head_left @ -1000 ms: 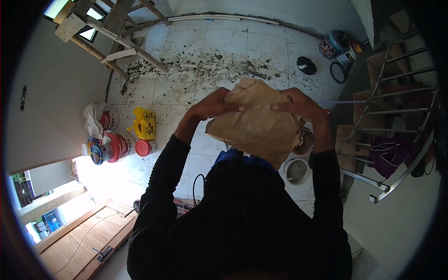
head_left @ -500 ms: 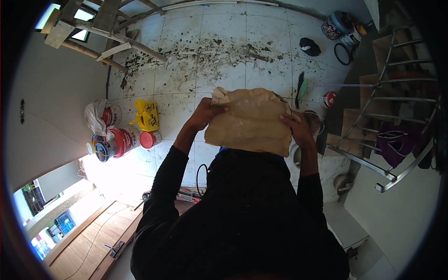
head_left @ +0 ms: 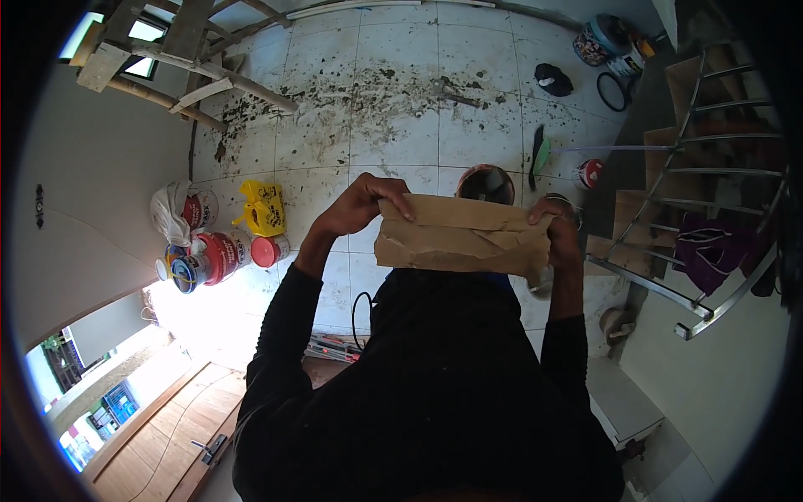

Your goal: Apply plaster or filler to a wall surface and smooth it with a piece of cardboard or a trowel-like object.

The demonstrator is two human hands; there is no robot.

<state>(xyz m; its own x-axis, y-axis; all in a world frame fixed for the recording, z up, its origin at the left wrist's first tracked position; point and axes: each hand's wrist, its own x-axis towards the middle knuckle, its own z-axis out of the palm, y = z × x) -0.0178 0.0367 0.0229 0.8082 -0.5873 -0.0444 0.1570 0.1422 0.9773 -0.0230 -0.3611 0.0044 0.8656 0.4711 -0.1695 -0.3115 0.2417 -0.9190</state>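
A creased sheet of brown paper (head_left: 460,238) is stretched level in front of my body, its far part folded over toward me. At its left end my left hand (head_left: 368,205) is closed, the thumb pressing on the paper's upper face. My right hand (head_left: 554,224) pinches the far right corner. Just beyond the paper, a round bucket (head_left: 487,184) stands on the floor, partly hidden by the sheet. Another container (head_left: 539,284) shows in part below my right wrist.
Paint buckets (head_left: 222,255) and a yellow plastic bag (head_left: 263,207) stand at the left. Dark debris litters the white tiled floor (head_left: 393,138) ahead. A wooden scaffold (head_left: 201,67) is at the far left. To the right rise stairs with a metal railing (head_left: 661,201).
The paper's far edge has been folded down toward me, making the sheet narrower and uncovering the bucket behind it. My right hand has shifted slightly right.
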